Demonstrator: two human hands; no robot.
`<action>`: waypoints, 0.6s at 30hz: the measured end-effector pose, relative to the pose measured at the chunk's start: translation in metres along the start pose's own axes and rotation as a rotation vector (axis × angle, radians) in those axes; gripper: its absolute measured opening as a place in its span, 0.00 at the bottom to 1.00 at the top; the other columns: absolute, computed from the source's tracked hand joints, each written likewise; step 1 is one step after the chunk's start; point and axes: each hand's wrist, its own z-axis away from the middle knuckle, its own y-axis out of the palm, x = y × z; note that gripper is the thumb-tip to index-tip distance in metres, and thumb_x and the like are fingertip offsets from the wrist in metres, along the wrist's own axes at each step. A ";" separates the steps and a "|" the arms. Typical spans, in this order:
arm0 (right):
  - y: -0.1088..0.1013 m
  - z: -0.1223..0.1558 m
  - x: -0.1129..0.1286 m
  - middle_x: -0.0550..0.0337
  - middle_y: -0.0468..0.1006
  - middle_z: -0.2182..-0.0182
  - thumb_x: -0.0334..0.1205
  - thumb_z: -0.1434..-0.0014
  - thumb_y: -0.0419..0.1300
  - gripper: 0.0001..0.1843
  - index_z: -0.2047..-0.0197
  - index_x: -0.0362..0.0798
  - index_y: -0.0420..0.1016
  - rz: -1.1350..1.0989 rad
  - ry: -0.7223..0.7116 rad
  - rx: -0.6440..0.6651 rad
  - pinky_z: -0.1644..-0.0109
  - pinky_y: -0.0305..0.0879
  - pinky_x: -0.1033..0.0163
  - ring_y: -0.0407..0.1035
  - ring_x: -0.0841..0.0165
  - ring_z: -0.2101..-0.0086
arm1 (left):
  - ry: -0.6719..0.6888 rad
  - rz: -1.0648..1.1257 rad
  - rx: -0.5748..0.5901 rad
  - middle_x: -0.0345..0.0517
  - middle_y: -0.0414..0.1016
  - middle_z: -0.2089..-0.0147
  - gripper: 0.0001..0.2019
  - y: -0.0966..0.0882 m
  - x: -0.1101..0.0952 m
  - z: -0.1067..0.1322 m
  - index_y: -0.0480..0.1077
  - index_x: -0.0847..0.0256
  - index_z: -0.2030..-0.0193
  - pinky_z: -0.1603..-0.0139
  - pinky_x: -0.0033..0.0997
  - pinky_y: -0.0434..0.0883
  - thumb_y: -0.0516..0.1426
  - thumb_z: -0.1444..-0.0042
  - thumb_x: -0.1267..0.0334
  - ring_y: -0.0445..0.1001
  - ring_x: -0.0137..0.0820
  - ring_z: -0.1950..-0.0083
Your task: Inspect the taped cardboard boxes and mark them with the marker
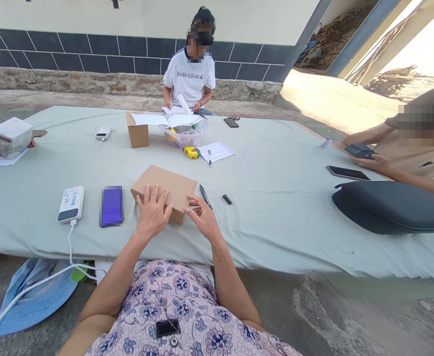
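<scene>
While the left hand spreads flat atop a cardboard box and the right hand, half-curled, touches its right end, the box's long axis runs left to right on the table, short of a plastic basin.

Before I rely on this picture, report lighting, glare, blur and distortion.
Head view: soft shade on the brown rectangular cardboard box, bare left hand and right hand, fairly sharp; head view: washed-out glare on the pale sunlit ground, upper right; head view: apparent wide-angle edge stretching, mosaic over the flat purple rectangular object.
</scene>
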 end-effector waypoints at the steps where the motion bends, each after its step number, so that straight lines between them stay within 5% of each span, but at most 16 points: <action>1: 0.000 -0.002 -0.002 0.51 0.77 0.52 0.58 0.45 0.65 0.36 0.37 0.53 0.69 -0.034 0.027 -0.001 0.53 0.76 0.54 0.74 0.68 0.64 | 0.008 -0.015 0.022 0.64 0.56 0.25 0.29 -0.002 -0.001 0.001 0.64 0.61 0.31 0.32 0.78 0.53 0.52 0.35 0.50 0.47 0.60 0.22; 4: -0.001 -0.007 -0.008 0.47 0.72 0.43 0.61 0.51 0.69 0.49 0.31 0.54 0.60 -0.072 0.058 -0.037 0.47 0.75 0.49 0.74 0.58 0.50 | 0.009 -0.054 0.060 0.67 0.51 0.24 0.42 -0.003 -0.005 0.002 0.62 0.64 0.30 0.32 0.79 0.54 0.58 0.43 0.37 0.45 0.63 0.22; 8: -0.005 -0.019 -0.016 0.49 0.51 0.27 0.62 0.55 0.71 0.59 0.26 0.58 0.50 -0.038 0.023 -0.034 0.30 0.60 0.40 0.54 0.50 0.30 | -0.026 -0.085 -0.006 0.70 0.53 0.25 0.47 0.004 -0.014 0.002 0.64 0.65 0.32 0.34 0.81 0.55 0.60 0.50 0.31 0.46 0.65 0.23; 13: -0.012 -0.039 -0.023 0.53 0.43 0.24 0.64 0.56 0.70 0.63 0.25 0.58 0.45 -0.096 0.002 0.018 0.25 0.49 0.39 0.41 0.51 0.26 | 0.032 -0.056 -0.061 0.67 0.58 0.26 0.40 0.012 -0.016 0.003 0.66 0.64 0.35 0.35 0.82 0.56 0.61 0.46 0.37 0.50 0.64 0.24; 18: -0.010 -0.044 -0.029 0.48 0.52 0.26 0.64 0.56 0.71 0.60 0.26 0.56 0.52 -0.186 0.000 -0.035 0.27 0.54 0.40 0.51 0.51 0.28 | 0.142 0.001 -0.063 0.66 0.61 0.28 0.35 0.013 -0.007 0.004 0.67 0.65 0.36 0.33 0.81 0.54 0.62 0.44 0.44 0.54 0.63 0.25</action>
